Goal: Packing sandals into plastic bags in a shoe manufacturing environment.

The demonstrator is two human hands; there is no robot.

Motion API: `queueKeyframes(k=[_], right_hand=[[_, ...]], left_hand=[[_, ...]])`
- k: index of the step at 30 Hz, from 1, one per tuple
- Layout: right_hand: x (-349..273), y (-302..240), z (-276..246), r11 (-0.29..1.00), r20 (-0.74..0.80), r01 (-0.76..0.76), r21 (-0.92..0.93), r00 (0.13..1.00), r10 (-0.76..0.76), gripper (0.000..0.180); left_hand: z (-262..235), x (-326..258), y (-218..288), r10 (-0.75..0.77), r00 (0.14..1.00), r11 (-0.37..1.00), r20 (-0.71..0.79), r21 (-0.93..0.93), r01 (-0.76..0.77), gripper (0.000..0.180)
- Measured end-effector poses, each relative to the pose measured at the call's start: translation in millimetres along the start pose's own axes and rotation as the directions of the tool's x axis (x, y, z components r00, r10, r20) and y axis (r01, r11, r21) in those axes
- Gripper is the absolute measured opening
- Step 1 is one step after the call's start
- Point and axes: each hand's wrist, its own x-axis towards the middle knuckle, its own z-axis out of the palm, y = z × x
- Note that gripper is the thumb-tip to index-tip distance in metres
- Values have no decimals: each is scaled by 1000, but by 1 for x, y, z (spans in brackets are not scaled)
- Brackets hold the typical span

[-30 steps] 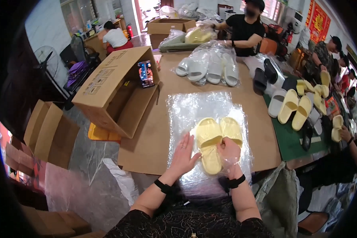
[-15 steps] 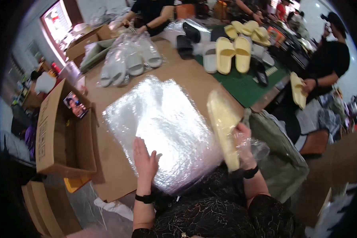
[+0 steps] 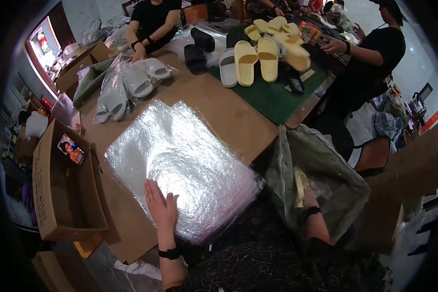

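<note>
My left hand (image 3: 161, 204) lies flat, fingers stretched, on the near left part of a stack of shiny clear plastic bags (image 3: 194, 160) on the table. To the right, my right hand (image 3: 310, 198) reaches down into the mouth of a grey-green woven sack (image 3: 336, 170). It grips a pale yellow slipper (image 3: 300, 182) in clear plastic wrap, stood nearly upright. The lower part of the slipper and some of my fingers are hidden.
An open cardboard box (image 3: 70, 214) with a phone (image 3: 72, 149) stands at left. Bagged grey slippers (image 3: 138, 85) lie beyond the stack. Yellow slippers (image 3: 246, 63) rest on a green mat (image 3: 263, 104). Right of the mat, a person in black (image 3: 370, 63) extends an arm; a chair (image 3: 372, 158) stands below.
My right hand has carried the bagged slipper down and right from beside the stack into the sack. The person at right has let go of a yellow slipper, now blurred above the mat.
</note>
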Motion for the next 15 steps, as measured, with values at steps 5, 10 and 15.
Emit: queueKeyframes(k=[5,10,15], right_hand=[[50,-7,58,873,-189,-455,176,854,484,20],[139,-186,23,755,-492,83,651,803,336,23],[234,-286,-6,684,-406,292,668,914,6,16]], left_hand=[[13,5,0,-9,1000,1000,27,11,9,72],[-2,-3,-3,-14,1000,995,-12,94,15,71],[6,2,1,26,1000,998,-9,51,-25,69]])
